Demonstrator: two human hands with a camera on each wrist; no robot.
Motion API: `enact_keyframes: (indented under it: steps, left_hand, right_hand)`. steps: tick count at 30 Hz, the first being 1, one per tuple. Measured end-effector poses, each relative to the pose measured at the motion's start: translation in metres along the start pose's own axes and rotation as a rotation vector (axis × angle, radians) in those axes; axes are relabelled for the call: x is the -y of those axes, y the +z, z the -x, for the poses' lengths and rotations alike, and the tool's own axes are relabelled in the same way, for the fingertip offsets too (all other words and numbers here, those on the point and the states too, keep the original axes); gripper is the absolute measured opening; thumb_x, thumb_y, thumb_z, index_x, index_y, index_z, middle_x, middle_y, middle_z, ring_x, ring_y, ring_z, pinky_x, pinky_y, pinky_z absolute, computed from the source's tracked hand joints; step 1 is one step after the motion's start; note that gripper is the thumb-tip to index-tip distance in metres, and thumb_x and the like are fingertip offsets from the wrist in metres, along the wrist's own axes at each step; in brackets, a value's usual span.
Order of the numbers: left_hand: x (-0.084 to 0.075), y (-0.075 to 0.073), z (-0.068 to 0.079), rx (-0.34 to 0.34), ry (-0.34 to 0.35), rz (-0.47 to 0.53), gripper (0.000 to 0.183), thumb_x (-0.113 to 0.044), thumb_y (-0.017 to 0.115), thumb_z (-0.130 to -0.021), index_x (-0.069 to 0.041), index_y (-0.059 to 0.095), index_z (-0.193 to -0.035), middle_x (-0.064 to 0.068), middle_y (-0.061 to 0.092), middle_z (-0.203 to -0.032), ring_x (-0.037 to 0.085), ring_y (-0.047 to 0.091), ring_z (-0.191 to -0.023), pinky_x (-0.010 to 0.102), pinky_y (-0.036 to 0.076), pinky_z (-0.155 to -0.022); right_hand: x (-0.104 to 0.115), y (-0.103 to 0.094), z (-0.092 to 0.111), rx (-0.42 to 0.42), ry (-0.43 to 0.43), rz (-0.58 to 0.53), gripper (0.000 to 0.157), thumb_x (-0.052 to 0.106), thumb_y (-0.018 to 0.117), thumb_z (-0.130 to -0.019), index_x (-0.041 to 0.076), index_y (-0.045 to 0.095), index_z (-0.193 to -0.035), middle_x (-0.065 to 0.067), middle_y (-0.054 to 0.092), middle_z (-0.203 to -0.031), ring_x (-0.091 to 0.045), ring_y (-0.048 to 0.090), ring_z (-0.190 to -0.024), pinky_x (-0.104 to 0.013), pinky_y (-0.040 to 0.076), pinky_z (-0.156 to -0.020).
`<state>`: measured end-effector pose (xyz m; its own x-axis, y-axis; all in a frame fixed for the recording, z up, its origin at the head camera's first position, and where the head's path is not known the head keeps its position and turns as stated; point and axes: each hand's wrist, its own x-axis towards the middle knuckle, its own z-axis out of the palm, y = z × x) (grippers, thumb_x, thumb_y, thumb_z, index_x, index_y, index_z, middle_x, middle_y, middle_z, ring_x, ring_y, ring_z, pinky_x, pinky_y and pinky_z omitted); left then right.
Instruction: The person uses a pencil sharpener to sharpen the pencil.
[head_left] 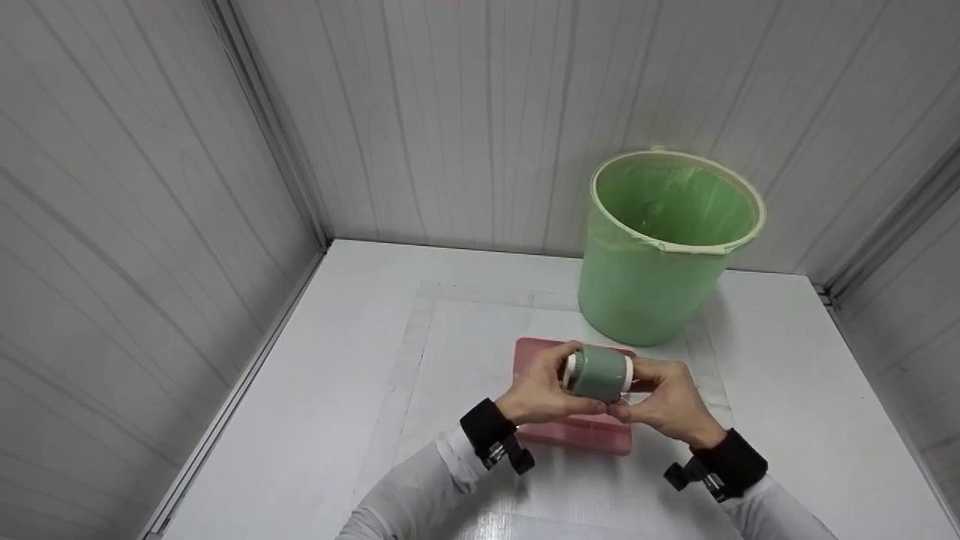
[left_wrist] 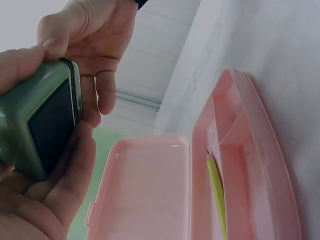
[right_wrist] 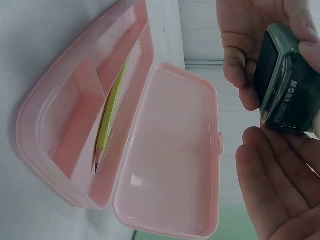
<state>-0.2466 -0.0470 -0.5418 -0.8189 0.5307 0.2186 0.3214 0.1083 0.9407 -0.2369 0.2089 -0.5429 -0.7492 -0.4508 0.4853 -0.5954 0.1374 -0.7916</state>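
Both hands hold a green pencil sharpener (head_left: 600, 373) with white ends and a dark see-through panel, up above an opened pink pencil case (head_left: 574, 435). My left hand (head_left: 541, 391) grips its left end, the thumb on the near side. At the other end, my right hand (head_left: 670, 399) holds it between thumb and fingers. Pale lettering marks the dark side of the sharpener (right_wrist: 289, 102) in the right wrist view. A yellow-green pencil (right_wrist: 111, 110) with a sharpened tip lies in the long compartment of the case (left_wrist: 220, 120).
A green bucket (head_left: 649, 292) with a pale rim and a liner stands behind the case, to the right. The white table (head_left: 322, 420) meets panelled walls at the back and sides. The case's lid (right_wrist: 170, 150) is folded back towards the bucket.
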Motion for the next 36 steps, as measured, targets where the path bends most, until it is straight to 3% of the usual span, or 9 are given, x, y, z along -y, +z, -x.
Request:
enact_keyframes:
  steps: [6,11,17,26,31,36]
  left_hand:
    - [0.001,-0.005,0.004,0.046,-0.008,0.054,0.071,-0.016,0.098,-0.081,-0.020,0.068,-0.145,0.001,0.076,-0.127,0.005,0.071,-0.110,0.029,0.063,-0.094]
    - [0.003,-0.008,0.006,0.038,-0.017,0.050,0.071,-0.016,0.100,-0.081,-0.019,0.068,-0.144,0.003,0.076,-0.129,0.006,0.071,-0.111,0.030,0.063,-0.096]
    - [0.004,-0.014,0.008,0.003,-0.017,0.037,0.070,-0.015,0.099,-0.080,-0.022,0.069,-0.143,0.003,0.076,-0.128,0.006,0.071,-0.109,0.030,0.063,-0.095]
    - [0.005,-0.022,0.010,-0.066,0.012,0.043,0.069,-0.013,0.098,-0.081,-0.013,0.067,-0.143,0.010,0.077,-0.128,0.008,0.076,-0.100,0.031,0.065,-0.088]
    - [0.007,-0.022,0.009,-0.128,0.008,0.042,0.067,-0.014,0.098,-0.080,-0.013,0.069,-0.141,0.009,0.076,-0.129,0.009,0.076,-0.102,0.031,0.065,-0.090]
    - [0.009,-0.019,0.009,-0.140,0.008,0.045,0.066,-0.014,0.096,-0.081,-0.013,0.068,-0.141,0.010,0.074,-0.133,0.011,0.075,-0.109,0.033,0.065,-0.096]
  right_hand:
    - [0.001,-0.003,0.002,0.045,0.000,0.006,0.047,-0.006,0.094,-0.078,0.008,0.085,-0.122,0.006,0.085,-0.112,-0.005,0.081,-0.097,-0.028,0.068,-0.082]
    - [0.002,-0.004,0.004,0.039,0.000,0.013,0.052,-0.007,0.093,-0.078,0.005,0.083,-0.127,0.006,0.084,-0.117,-0.006,0.081,-0.100,-0.030,0.069,-0.084]
    - [0.002,-0.008,0.005,0.021,0.006,0.018,0.057,-0.009,0.093,-0.077,-0.001,0.080,-0.132,0.002,0.084,-0.118,-0.008,0.082,-0.100,-0.029,0.069,-0.084]
    - [0.005,-0.023,0.009,-0.065,0.011,0.069,0.054,-0.015,0.093,-0.074,-0.012,0.078,-0.126,-0.019,0.084,-0.114,-0.005,0.082,-0.101,-0.025,0.068,-0.083]
    - [0.012,-0.038,0.008,-0.116,0.017,0.103,0.053,-0.017,0.093,-0.072,-0.012,0.079,-0.123,-0.016,0.085,-0.113,-0.005,0.082,-0.100,-0.023,0.067,-0.082]
    - [0.022,-0.053,0.005,-0.157,0.000,0.165,0.055,-0.018,0.093,-0.069,-0.010,0.080,-0.122,-0.008,0.084,-0.112,-0.003,0.081,-0.097,-0.021,0.067,-0.080]
